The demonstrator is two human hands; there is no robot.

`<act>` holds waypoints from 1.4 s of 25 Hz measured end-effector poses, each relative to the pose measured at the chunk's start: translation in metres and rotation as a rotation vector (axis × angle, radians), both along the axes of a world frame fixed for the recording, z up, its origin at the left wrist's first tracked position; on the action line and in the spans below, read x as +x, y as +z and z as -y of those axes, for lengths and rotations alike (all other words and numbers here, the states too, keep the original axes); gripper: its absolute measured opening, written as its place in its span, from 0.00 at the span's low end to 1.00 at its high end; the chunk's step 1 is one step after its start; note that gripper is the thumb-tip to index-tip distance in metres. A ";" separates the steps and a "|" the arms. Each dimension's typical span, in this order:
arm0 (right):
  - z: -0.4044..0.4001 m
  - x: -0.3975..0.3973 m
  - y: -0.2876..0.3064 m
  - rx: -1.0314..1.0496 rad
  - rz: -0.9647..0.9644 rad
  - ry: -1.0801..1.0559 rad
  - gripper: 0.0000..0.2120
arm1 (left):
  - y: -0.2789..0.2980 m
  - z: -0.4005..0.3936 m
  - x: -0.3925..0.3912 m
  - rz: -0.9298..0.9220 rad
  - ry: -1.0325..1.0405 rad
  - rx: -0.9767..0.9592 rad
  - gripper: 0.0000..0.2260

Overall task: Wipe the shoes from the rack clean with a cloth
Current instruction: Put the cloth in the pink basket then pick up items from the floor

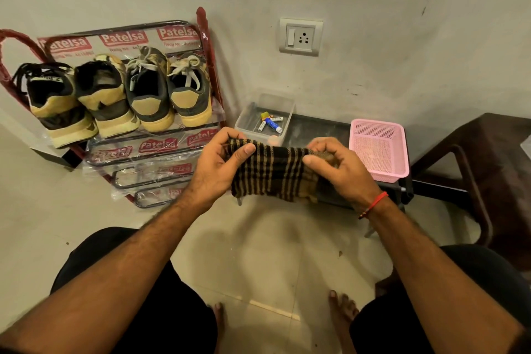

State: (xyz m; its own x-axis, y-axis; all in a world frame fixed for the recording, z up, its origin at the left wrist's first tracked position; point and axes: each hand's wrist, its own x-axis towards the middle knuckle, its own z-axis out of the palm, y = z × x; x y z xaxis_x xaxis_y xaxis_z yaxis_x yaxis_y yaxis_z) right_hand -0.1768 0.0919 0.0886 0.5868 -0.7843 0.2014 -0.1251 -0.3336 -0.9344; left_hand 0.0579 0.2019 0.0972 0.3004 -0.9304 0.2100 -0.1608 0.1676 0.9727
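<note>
A brown and black checked cloth is stretched between my two hands in front of me. My left hand grips its left end with curled fingers. My right hand pinches and holds its right end. On the left stands a red metal shoe rack wrapped in printed plastic. Several tan and dark sneakers sit heels-out in a row on its top shelf. Both hands are to the right of the rack and lower than the shoes, touching none of them.
A clear plastic box with small tubes and a pink mesh basket stand on a low dark table by the wall. A brown plastic chair is at the right. My knees and bare feet are over the tiled floor.
</note>
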 end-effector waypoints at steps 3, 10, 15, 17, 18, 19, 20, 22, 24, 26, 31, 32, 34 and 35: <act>-0.007 0.006 0.008 0.508 0.285 -0.023 0.02 | 0.006 0.003 -0.006 -0.281 0.022 0.110 0.07; -0.020 0.032 -0.013 0.879 0.221 -0.356 0.22 | -0.025 0.006 -0.026 -0.283 0.179 0.434 0.07; -0.071 0.064 0.002 0.636 0.163 0.064 0.29 | -0.027 0.007 -0.055 -0.297 0.148 0.307 0.16; -0.063 0.059 0.003 0.692 0.252 0.058 0.22 | -0.031 0.014 -0.052 -0.293 0.254 0.269 0.15; -0.051 0.052 0.002 0.674 0.289 -0.017 0.19 | -0.031 0.019 -0.050 -0.353 0.295 0.258 0.13; -0.038 0.045 0.004 0.587 0.277 -0.127 0.18 | -0.031 0.024 -0.049 -0.436 0.317 0.257 0.13; -0.024 0.036 0.004 0.500 0.234 -0.219 0.19 | -0.029 0.029 -0.049 -0.530 0.317 0.266 0.12; -0.007 0.021 0.000 0.476 0.127 -0.260 0.21 | -0.024 0.039 -0.052 -0.719 0.235 0.266 0.13; -0.002 0.007 -0.004 0.644 0.048 -0.189 0.21 | -0.020 0.051 -0.060 -0.876 0.138 0.224 0.14; 0.002 -0.007 0.000 0.745 -0.001 -0.162 0.17 | -0.017 0.062 -0.068 -0.944 0.102 0.193 0.15; 0.053 -0.053 0.008 0.673 0.161 -0.430 0.16 | -0.021 0.089 -0.094 -0.479 0.000 0.335 0.18; 0.066 -0.063 0.004 0.675 0.172 -0.480 0.18 | -0.025 0.098 -0.102 -0.392 -0.046 0.383 0.19; 0.087 -0.076 -0.011 0.710 0.179 -0.536 0.21 | -0.036 0.117 -0.117 -0.287 -0.097 0.438 0.21; 0.097 -0.080 -0.019 0.714 0.195 -0.566 0.21 | -0.041 0.129 -0.126 -0.267 -0.098 0.443 0.21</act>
